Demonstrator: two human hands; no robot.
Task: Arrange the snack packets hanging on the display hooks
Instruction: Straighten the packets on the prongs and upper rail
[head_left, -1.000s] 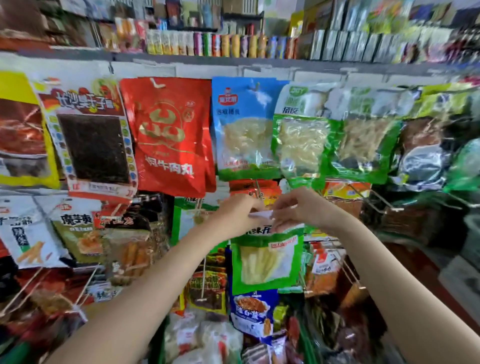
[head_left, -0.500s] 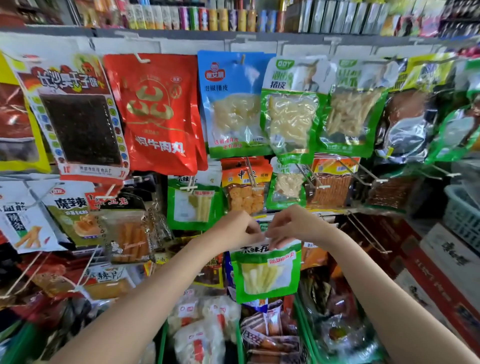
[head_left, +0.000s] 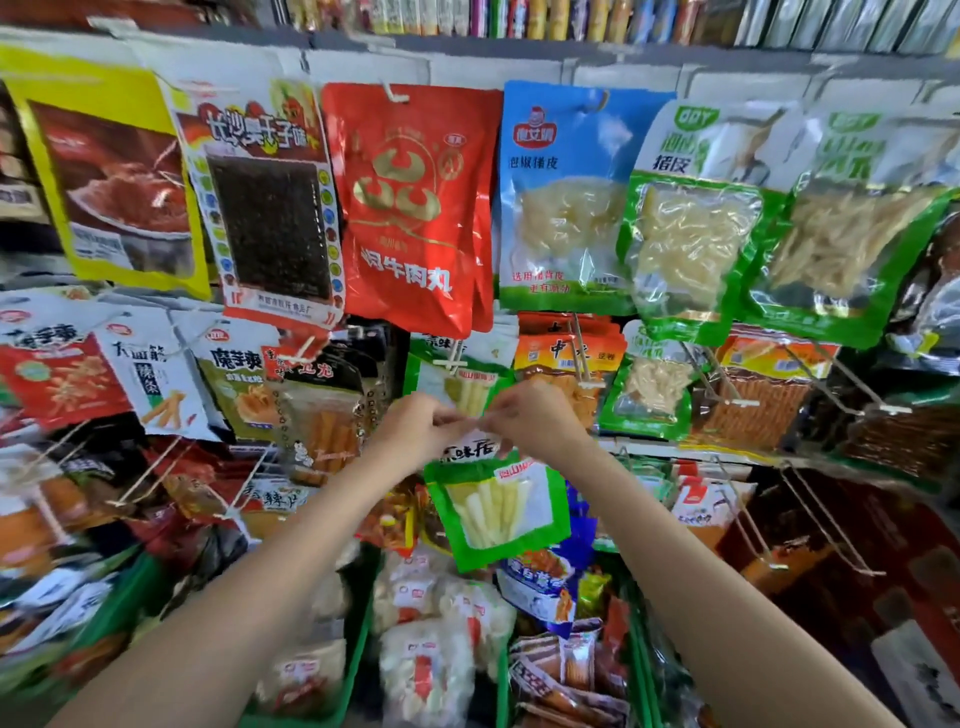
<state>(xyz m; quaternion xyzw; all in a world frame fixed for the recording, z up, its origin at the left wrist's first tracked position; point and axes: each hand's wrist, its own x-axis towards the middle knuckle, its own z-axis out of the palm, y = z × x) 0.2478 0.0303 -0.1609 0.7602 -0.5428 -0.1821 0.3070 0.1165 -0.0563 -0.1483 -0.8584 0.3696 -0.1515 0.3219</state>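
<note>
A green snack packet (head_left: 497, 512) is being held by its white top edge, pinched between the closed fingers of the left hand (head_left: 415, 434) and right hand (head_left: 530, 421), in front of the display hooks (head_left: 451, 358), below a red packet (head_left: 410, 208).

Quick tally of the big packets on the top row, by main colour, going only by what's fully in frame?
Yellow packet: 1
White-bordered packet with a dark window: 1
Red packet: 1
Blue packet: 1
Green packets: 2
Total: 6. Further packets at the right edge are cut off and not counted.
</note>
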